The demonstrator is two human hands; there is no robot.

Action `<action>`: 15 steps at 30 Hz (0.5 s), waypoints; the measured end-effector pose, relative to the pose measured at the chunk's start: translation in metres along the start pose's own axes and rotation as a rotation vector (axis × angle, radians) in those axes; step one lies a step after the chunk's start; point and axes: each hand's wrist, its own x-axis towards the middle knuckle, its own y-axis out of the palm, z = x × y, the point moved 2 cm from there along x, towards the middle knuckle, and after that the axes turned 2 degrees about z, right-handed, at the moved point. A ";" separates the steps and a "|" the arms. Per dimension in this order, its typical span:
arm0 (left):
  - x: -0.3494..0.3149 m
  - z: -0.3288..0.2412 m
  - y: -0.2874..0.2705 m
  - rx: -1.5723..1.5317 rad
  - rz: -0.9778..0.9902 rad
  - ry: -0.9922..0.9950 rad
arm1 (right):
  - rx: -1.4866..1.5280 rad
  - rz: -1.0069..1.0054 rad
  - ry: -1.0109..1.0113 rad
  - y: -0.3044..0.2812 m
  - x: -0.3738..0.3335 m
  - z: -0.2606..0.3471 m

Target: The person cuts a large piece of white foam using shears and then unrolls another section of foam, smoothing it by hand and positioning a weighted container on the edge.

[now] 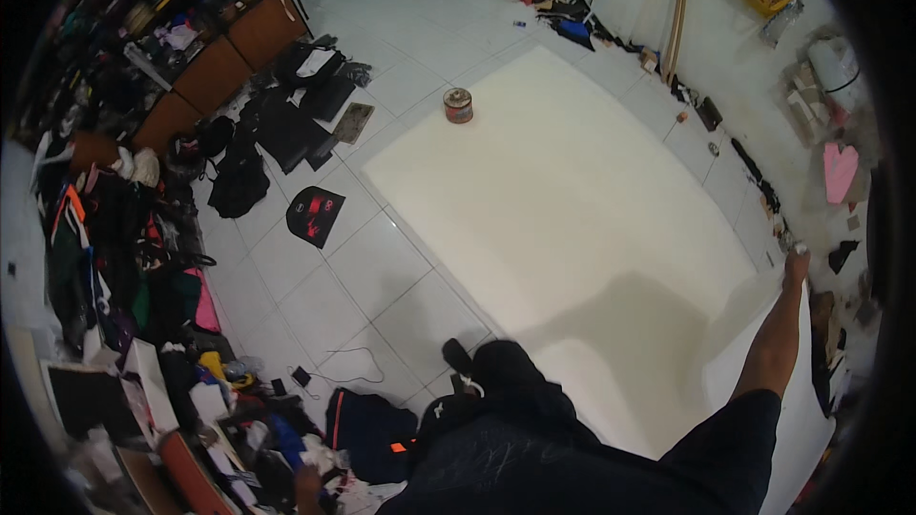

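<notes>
A large cream-white sheet [563, 200] lies flat over the floor tiles in front of me. My right hand [799, 260] is stretched out far to the right, closed on the upper edge of a raised, curving white sheet [754, 348]. Whether this raised part belongs to the flat sheet or is a separate piece, I cannot tell. A round reddish-brown can [458, 106] stands on the flat sheet near its far left edge. Low on the left, my left hand [307, 486] shows only as a dim, blurred shape beside piled scraps; its fingers cannot be made out.
Black fabric pieces [291, 133] and a black panel with red markings [316, 216] lie on the tiles at left. Heaped cloth and materials [124, 267] line the left side. A dark bag [370, 434] lies near my leg. Scraps and long poles [679, 14] run along the right wall.
</notes>
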 end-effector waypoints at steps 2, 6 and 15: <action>0.114 0.120 0.009 -0.534 0.178 -0.483 | 0.076 -0.004 0.046 0.048 -0.023 0.030; 0.405 0.165 -0.021 -1.199 0.094 -0.832 | -0.143 -0.135 -0.023 0.030 -0.033 0.079; 0.530 0.238 0.106 -1.085 0.702 -0.925 | 0.132 -0.001 0.260 0.180 -0.089 0.292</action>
